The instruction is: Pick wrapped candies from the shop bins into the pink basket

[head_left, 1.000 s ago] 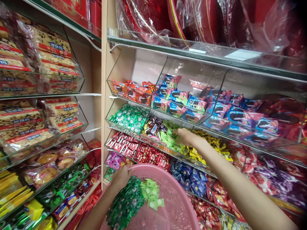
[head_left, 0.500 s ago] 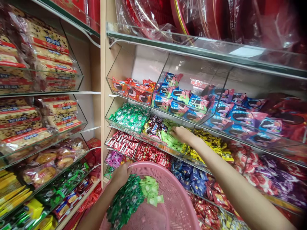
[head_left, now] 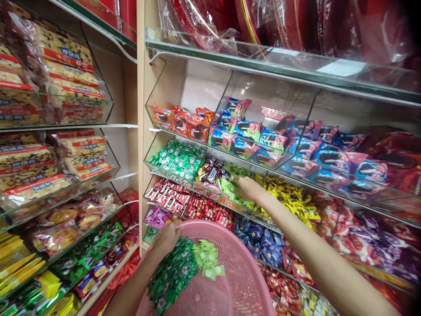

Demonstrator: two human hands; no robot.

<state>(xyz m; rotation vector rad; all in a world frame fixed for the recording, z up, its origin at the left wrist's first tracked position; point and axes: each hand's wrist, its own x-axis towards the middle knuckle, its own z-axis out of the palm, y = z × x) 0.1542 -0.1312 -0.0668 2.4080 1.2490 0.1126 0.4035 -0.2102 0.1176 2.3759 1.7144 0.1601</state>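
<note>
My left hand is closed around the rim of a pink perforated plastic basket. Inside the basket, a large heap of dark green wrapped candies lies beside a smaller pile of light green wrapped candies. On the shelf, my right hand reaches into a compartment of light green wrapped candies. Its fingers curl down among them, and the fingertips are partly hidden. Dark Snickers packets sit just left of that hand, and yellow wrapped candies fill the bin to its right.
Clear dividers and a glass shelf edge frame the bins. Blue-pink cookie packs lie above my right hand; red packets and blue candies below. A wooden post separates the left shelves of packaged biscuits.
My right hand has dipped slightly lower among the light green candies. My left hand and the basket have barely moved.
</note>
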